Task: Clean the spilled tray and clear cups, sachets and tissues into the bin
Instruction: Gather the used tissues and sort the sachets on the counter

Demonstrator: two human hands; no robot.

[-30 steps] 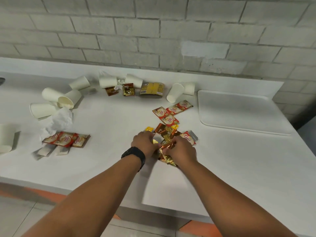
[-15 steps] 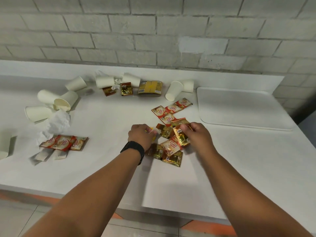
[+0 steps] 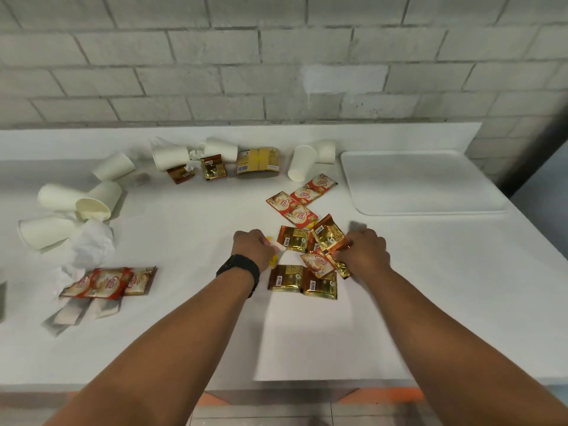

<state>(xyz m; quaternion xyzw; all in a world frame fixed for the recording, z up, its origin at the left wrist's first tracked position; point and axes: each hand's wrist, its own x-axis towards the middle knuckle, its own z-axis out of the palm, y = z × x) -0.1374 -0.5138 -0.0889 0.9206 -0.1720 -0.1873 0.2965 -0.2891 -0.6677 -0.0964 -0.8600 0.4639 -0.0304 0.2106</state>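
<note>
A pile of gold coffee sachets [image 3: 293,238] and a red creamer sachet [image 3: 316,263] lies mid-counter between my hands. My left hand [image 3: 252,248] is curled into a fist at the pile's left edge, with small yellow and white sachets [image 3: 274,252] showing at its fingers. My right hand [image 3: 364,252] pinches a gold sachet [image 3: 340,265] at the pile's right side. More red creamer sachets [image 3: 292,207] lie just beyond. The white tray [image 3: 421,182] sits at the back right. Tipped paper cups [image 3: 61,196] and a crumpled tissue [image 3: 90,244] lie at the left.
Other cups [image 3: 301,162] and a gold packet [image 3: 258,159] line the back wall. Red sachets [image 3: 107,281] and white sachets [image 3: 83,312] lie front left. The counter's front edge [image 3: 307,382] runs under my forearms. No bin is in view.
My hands have moved apart and away from me; the bunched sachets now lie spread flat. My right hand shifted right and took hold at the pile's right edge.
</note>
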